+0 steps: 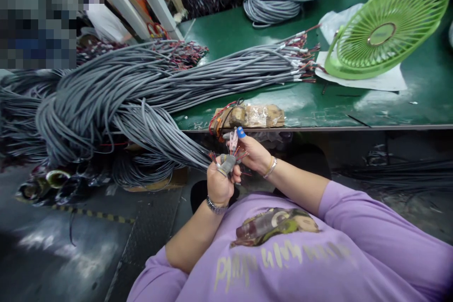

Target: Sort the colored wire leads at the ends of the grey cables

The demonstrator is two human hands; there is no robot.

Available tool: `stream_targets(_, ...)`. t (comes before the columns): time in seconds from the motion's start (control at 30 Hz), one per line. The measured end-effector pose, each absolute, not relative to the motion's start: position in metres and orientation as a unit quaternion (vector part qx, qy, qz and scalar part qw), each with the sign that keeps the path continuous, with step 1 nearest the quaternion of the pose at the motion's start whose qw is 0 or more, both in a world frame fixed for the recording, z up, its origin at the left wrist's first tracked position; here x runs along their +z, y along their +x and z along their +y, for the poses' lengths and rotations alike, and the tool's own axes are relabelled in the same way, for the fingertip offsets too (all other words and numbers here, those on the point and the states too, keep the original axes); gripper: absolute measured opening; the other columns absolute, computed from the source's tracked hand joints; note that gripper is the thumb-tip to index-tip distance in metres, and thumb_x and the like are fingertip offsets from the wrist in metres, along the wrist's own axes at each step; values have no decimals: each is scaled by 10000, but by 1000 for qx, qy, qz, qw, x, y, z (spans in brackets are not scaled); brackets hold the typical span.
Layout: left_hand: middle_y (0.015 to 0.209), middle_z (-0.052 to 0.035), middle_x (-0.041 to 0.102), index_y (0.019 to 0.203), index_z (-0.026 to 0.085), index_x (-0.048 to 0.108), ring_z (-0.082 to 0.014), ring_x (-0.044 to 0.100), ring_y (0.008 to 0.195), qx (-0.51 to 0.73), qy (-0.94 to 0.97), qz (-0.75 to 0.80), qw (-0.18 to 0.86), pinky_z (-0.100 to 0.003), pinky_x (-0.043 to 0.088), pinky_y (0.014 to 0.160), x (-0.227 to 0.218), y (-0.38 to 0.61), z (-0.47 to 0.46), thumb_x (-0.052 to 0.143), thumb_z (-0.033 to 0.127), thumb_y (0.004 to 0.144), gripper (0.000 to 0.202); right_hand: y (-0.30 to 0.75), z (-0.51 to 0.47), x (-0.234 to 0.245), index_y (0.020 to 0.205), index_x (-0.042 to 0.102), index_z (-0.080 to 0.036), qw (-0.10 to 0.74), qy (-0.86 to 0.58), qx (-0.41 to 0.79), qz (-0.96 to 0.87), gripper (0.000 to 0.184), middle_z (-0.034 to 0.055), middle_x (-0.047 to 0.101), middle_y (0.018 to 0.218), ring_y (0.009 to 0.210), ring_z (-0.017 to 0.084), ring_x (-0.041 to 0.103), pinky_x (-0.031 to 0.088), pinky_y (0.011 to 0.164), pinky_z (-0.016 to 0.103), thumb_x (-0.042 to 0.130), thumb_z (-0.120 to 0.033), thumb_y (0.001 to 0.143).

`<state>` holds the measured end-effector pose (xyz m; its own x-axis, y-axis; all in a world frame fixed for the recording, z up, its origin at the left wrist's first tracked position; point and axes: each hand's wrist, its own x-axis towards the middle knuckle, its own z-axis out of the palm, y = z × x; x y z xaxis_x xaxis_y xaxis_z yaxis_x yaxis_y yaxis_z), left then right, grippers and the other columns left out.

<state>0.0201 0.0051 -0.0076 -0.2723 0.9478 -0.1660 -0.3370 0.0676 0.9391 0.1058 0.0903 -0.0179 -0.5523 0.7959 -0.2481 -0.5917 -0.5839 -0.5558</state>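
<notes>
Grey-jacketed cables (pixel 166 132) slope down from the left of the frame towards my 2 hands near its middle, where I judge the step to be parting and sorting the thin red and dark wires (pixel 242 155) at a cable end. To do it well, I should steady the bunch in my left hand (pixel 220 180) close behind the loose tips, leave the fine work to my right hand (pixel 255 153), and take 1 wire at a time. A light touch seems best: a hard pull could bend or nick such slim strands, and neighbouring tips could snag.

My left fingers are folded and pressed together around the base of the wires, with a grey finger wrap (pixel 226 166) on top. My right fingertips sit close on the other side, a blue finger cover (pixel 240 132) uppermost, beside a pale pink piece (pixel 233 141); whether they pinch that or a wire, I cannot tell.

The wires fan out between my hands, above and to the right of the left grip, just beside the right fingers. Above them in the frame, a tape-wrapped block (pixel 258 115) lies along the near edge of the green worktop (pixel 318 111).
</notes>
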Motion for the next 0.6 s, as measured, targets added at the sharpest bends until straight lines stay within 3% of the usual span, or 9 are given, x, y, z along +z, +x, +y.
stream_targets(0.6,457,28,572,659,157,534,-57,458,305,601,291,524,529,-139,284,313,-13,20,5,718,405,696,312,103,88,-12,724,652,-129,426,-261,849,-169,415,22,628,651,551,91,510,415,553,223,635,-535,809)
